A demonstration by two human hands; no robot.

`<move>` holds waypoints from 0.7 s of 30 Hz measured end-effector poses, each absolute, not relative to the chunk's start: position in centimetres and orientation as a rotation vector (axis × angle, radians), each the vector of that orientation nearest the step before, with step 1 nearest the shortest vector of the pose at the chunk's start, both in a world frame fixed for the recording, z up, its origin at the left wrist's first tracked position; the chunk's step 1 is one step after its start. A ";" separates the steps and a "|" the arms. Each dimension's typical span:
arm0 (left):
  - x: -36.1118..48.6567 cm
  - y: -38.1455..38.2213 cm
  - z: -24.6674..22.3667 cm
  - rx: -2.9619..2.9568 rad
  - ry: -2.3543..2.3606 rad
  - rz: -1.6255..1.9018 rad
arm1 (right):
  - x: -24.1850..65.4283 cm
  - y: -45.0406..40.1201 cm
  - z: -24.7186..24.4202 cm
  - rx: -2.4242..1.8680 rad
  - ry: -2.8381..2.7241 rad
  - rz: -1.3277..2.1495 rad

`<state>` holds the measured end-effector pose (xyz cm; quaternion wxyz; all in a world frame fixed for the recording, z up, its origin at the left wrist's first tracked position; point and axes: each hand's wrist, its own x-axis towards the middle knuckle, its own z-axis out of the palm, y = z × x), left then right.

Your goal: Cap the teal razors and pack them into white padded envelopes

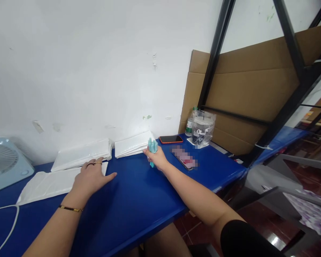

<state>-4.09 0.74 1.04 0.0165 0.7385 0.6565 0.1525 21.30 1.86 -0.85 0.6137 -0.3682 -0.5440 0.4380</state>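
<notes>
My left hand (92, 175) is spread over a flat white sleeve (49, 184) on the blue table, with the thumb stretched out to the right. Its fingertips reach the front edge of a stack of white sleeves (80, 153); whether they press on it I cannot tell. My right hand (157, 159) is closed round a bundle of thin teal sticks (152, 145), held upright above the table; their exact kind is too small to make out. Just behind it lies a second white stack (133, 143) against the wall.
A light-blue fan (8, 160) stands at the left, with a white cable (14, 225) in front. Right of my right hand are a red-edged phone (171, 139), a blurred flat object (184, 157), a bottle (189, 125) and a bagged container (203, 128). A black frame (216, 53) rises beyond.
</notes>
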 end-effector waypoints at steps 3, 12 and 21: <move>-5.5 1.1 0.7 2.209 2.140 0.075 | 21.0 2.6 -2.3 -0.971 -1.329 0.920; -3.4 -0.4 2.9 2.316 1.918 0.249 | 19.5 0.7 -0.9 -1.015 -1.590 0.871; -2.3 -3.4 6.0 1.915 1.141 0.952 | 19.3 -1.2 1.0 -0.813 -1.542 1.190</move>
